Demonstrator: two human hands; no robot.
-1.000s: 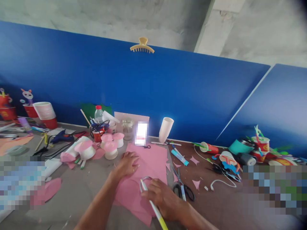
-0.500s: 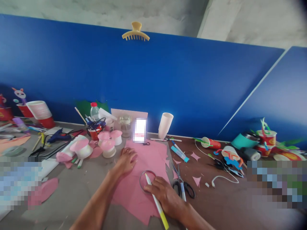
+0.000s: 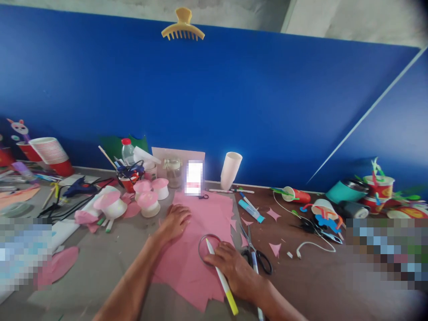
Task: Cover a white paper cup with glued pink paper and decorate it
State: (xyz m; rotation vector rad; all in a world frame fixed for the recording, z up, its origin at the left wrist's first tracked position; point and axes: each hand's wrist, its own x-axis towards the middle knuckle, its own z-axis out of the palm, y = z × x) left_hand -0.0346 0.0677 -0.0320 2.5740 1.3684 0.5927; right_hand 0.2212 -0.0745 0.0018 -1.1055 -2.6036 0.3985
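Note:
Pink paper [image 3: 197, 285] with ragged lower edges lies on the table in front of me. My left hand [image 3: 176, 219] rests flat on its upper left part, fingers apart. On the paper's right side my right hand [image 3: 230, 267] has its fingers round a white marker with a yellow end [image 3: 227, 292], and its fingertips also touch a thin round ring [image 3: 200, 250] lying on the paper. Black-handled scissors [image 3: 264, 262] and a white and blue pen [image 3: 256, 267] lie just right of that hand.
White cups with pink paper tops [image 3: 149, 205] stand at the left, near a red cup of tools [image 3: 129, 183]. A bright screen [image 3: 194, 177] and stacked white cups [image 3: 230, 170] are behind the paper. A glue tube [image 3: 250, 211] and pink scraps [image 3: 275, 249] lie right.
The ring, the marker and my right hand have shifted slightly to the right. My left hand stays in place on the paper. The view has tilted a little.

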